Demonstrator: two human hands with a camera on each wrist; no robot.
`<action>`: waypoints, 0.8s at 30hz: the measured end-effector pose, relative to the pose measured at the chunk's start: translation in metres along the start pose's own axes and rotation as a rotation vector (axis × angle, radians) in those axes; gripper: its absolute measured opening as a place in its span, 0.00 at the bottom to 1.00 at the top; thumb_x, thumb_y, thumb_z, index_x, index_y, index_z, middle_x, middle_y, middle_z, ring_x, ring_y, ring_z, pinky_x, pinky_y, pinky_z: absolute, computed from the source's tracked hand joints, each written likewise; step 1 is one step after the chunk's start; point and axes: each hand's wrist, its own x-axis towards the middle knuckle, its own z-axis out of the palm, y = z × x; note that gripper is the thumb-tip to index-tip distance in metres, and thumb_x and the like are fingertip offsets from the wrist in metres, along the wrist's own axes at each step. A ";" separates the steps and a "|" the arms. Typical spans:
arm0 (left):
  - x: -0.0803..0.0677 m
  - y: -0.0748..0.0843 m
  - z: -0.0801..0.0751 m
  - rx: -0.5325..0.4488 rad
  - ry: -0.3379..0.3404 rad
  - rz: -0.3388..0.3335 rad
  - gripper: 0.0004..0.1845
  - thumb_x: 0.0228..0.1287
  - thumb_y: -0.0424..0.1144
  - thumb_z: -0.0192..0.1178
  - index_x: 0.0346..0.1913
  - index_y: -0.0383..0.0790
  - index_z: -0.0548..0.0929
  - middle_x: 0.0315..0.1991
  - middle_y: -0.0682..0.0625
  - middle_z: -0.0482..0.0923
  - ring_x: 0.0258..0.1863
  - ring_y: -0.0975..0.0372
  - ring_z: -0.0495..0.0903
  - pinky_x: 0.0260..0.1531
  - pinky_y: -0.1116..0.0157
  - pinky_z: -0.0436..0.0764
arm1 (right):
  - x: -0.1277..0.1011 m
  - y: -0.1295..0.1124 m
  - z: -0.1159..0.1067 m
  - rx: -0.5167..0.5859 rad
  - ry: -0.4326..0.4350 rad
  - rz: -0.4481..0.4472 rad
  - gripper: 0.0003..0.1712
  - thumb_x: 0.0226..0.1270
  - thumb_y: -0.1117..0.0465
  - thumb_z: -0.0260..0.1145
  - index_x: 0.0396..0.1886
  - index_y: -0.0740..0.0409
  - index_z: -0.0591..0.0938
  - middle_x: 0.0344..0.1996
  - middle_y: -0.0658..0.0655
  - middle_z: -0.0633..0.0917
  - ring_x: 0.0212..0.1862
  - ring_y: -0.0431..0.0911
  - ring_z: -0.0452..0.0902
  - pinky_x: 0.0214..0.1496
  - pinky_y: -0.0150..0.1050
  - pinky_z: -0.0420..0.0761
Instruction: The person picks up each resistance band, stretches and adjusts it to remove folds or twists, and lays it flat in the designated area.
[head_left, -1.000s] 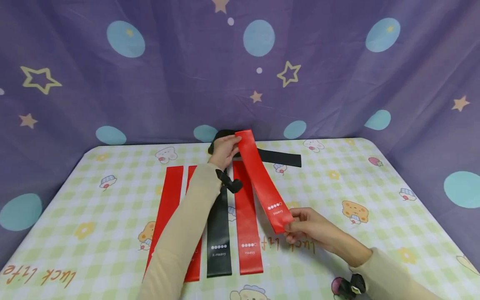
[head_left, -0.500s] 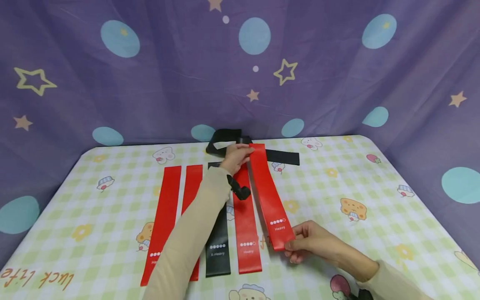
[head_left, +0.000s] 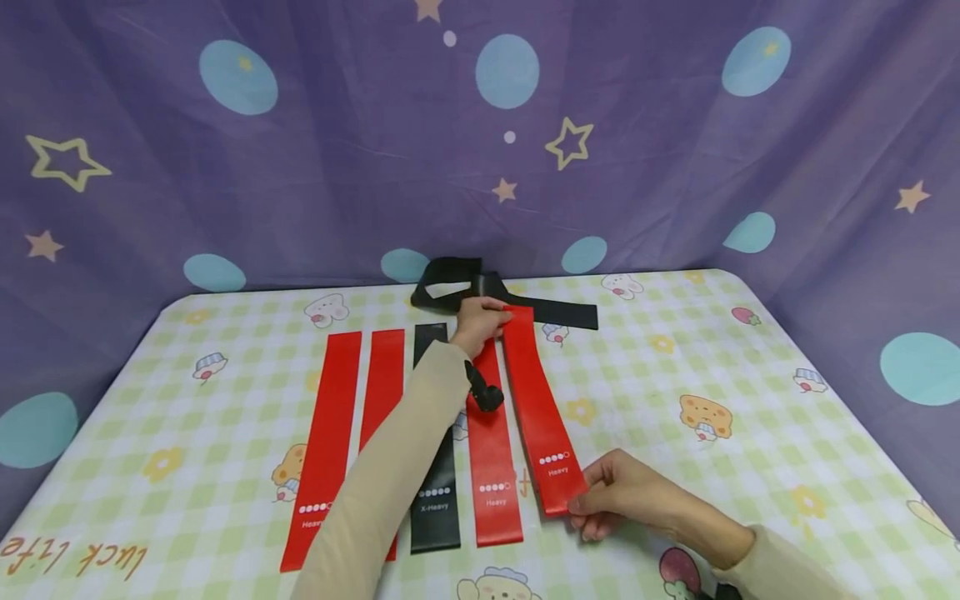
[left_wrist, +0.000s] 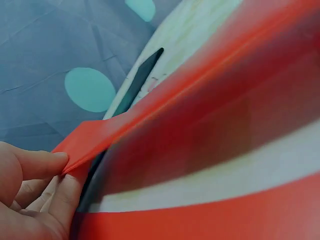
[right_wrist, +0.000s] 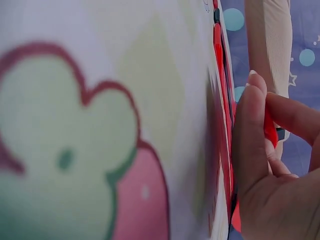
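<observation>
Plainly, left hand (head_left: pixel 480 323): pinching the far end of a red band (head_left: pixel 542 396) between thumb and fingers; the left wrist view shows that edge caught at the fingertips.
Right hand (head_left: pixel 618 492): pinching the near right corner of the same band, thumb uppermost from where I stand.
Held band: stretched lengthwise between both hands, at the right end of the row, raised off the cloth with shadow beneath; "Heavy" and a line of dots are printed near its close end.
Neighbour: a third red band (head_left: pixel 495 475), flat just to its left, also reading "Heavy"; its far part is partly behind the left hand.
Rest of the row: a leftmost red band (head_left: pixel 335 408), a second red band (head_left: pixel 386 367) and a black X-Heavy band (head_left: pixel 435 525); the left sleeve (head_left: pixel 397 442) crosses in front of all three.
Back edge: another black band (head_left: pixel 562 313), looped at the left, its straight tail running right.
Surface: checked tablecloth (head_left: pixel 637 375); purple curtain (head_left: pixel 337 183) behind.
</observation>
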 end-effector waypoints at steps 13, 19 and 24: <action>-0.001 -0.005 0.005 0.140 0.006 0.071 0.09 0.54 0.28 0.65 0.40 0.34 0.86 0.38 0.42 0.83 0.21 0.64 0.75 0.24 0.72 0.76 | 0.001 0.001 0.005 -0.055 -0.016 0.028 0.12 0.60 0.64 0.67 0.30 0.72 0.82 0.18 0.52 0.85 0.18 0.37 0.81 0.22 0.28 0.79; -0.002 -0.005 0.006 0.203 0.022 0.078 0.07 0.53 0.30 0.67 0.37 0.36 0.87 0.35 0.44 0.84 0.20 0.64 0.75 0.24 0.72 0.77 | 0.004 0.003 0.008 -0.081 -0.027 0.046 0.13 0.59 0.62 0.69 0.26 0.70 0.82 0.17 0.52 0.84 0.18 0.36 0.80 0.22 0.27 0.79; -0.002 -0.003 0.006 0.259 0.022 0.127 0.07 0.51 0.29 0.67 0.36 0.36 0.87 0.32 0.44 0.84 0.20 0.63 0.74 0.23 0.72 0.75 | 0.005 0.003 0.010 -0.114 -0.010 0.067 0.13 0.57 0.62 0.70 0.23 0.69 0.81 0.14 0.51 0.83 0.15 0.36 0.79 0.20 0.27 0.78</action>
